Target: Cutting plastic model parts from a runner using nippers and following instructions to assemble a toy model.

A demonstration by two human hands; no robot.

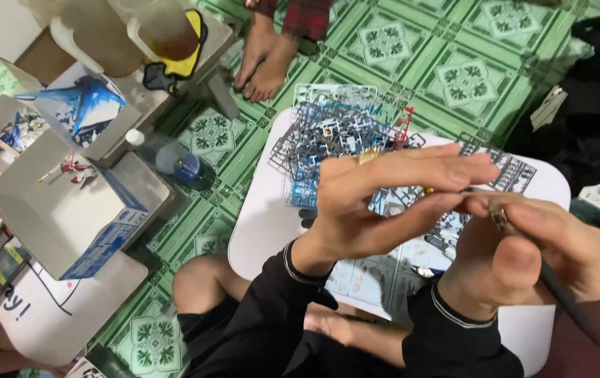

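One white tray [258, 231] bears a heap of grey and blue sprues [328, 133] (too tangled to count), lying beyond both hands. The left hand [384, 203] is nearer the heap, its fingers nearly straight and pinched on something too small to tell. The right hand [538, 252] is closed round one dark tool [566, 297], whose long axis runs from lower right up-left to that pinch.

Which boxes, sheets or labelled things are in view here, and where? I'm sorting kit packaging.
Open cardboard box: left, white inside, blue printed side.
Box lid: upper left, blue and white picture.
Printed sheet: on the white table, under the hands, pale with small diagrams.
Plastic bottle: on the floor, blue label.
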